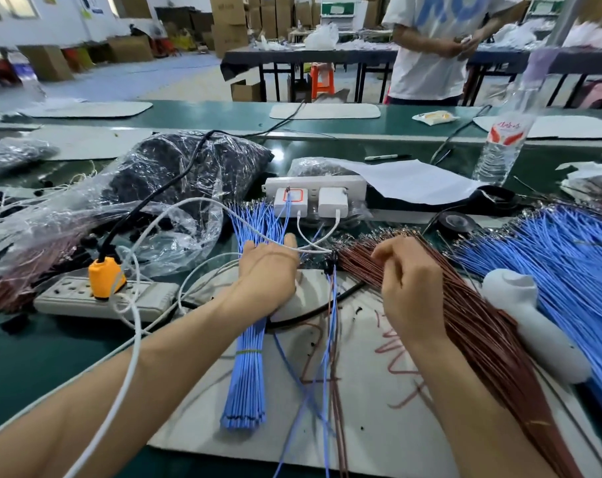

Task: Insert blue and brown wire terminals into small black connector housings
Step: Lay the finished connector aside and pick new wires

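A banded bundle of blue wires [246,377] lies on the white work mat [379,419], its terminal ends fanned out toward the power strip. My left hand [268,270] rests palm down across this bundle with the fingers stretched forward. A thick sheaf of brown wires [482,332] runs diagonally on the right. My right hand [408,284] sits on it with curled fingers that pinch brown wire near the terminal ends. Between my hands lie small black connector housings [330,262] with blue and brown wires [330,343] trailing toward me. A clear bag of black housings [189,170] sits at the back left.
A second, larger mass of blue wires [551,267] spreads at the right, with a white handheld device [534,326] lying on it. Two power strips [358,186] [72,298], an orange plug [104,276] and white cables crowd the left and centre. A water bottle [499,146], paper sheet [413,182] and tape roll [458,222] lie behind. A person [430,53] stands across the table.
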`<state>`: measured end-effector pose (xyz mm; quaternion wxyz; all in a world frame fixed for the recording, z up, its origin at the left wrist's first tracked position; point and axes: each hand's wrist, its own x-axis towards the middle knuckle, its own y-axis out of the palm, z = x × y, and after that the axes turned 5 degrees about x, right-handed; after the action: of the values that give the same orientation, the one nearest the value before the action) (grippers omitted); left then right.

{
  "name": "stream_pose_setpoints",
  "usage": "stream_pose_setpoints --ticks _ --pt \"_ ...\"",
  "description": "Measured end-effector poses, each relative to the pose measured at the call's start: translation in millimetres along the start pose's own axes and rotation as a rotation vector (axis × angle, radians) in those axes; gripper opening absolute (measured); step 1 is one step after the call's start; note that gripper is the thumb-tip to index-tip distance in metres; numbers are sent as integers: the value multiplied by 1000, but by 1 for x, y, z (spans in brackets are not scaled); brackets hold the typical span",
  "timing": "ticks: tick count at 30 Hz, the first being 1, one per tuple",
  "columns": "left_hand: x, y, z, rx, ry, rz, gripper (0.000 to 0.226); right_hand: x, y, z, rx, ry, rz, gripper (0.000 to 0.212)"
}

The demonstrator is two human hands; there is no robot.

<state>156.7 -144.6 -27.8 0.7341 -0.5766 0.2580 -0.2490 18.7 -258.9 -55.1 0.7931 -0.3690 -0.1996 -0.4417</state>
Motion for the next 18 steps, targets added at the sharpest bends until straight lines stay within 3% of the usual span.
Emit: stream_pose_setpoints --ticks 3,6,9,13,18 --pt "-4 -7 6 -108 40 -56 24 -8 6 9 81 13 40 25" --pt "-10 -21 11 -379 108 7 14 -12 13 15 178 138 83 22" --pt "-26 -27 6 -529 301 63 16 -12 15 14 246 290 181 14" --pt "-38 -15 -2 -622 426 -38 18 -10 13 18 488 342 267 13" --pt "-39 -7 21 -745 324 -96 22 0 -1 17 867 590 35 24"
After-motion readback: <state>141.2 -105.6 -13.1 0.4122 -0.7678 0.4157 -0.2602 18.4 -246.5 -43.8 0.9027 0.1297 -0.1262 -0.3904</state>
